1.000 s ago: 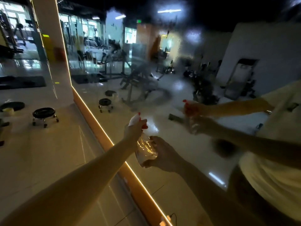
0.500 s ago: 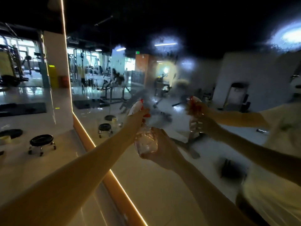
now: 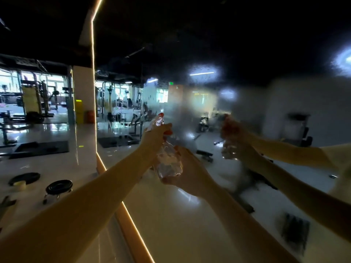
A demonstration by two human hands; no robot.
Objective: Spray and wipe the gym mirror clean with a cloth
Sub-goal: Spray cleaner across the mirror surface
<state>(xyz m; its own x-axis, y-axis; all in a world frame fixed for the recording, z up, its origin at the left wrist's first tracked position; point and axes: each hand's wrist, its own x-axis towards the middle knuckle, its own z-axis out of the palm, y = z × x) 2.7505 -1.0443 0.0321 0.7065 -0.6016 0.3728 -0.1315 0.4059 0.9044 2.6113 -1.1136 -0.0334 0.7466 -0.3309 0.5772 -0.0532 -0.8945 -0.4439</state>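
A clear plastic spray bottle point(image 3: 168, 162) with a red and white trigger head is held up in front of the large gym mirror point(image 3: 209, 103). My left hand point(image 3: 154, 141) grips the neck and trigger of the bottle. My right hand point(image 3: 187, 173) cups and grips the bottle's body from below. The mirror's glass is fogged with spray mist around its middle, and it reflects both arms and the bottle. No cloth is in view.
A lit orange frame strip point(image 3: 121, 209) runs along the mirror's left and lower edge. On the glossy floor to the left stand a low black round stool point(image 3: 58, 187), a black weight plate point(image 3: 24, 177) and a tape roll point(image 3: 20, 185). Gym machines point(image 3: 36, 103) fill the back left.
Both hands and the bottle have risen higher along the mirror, and my view has tilted up. The misted patch on the glass has spread wider around the bottle's nozzle.
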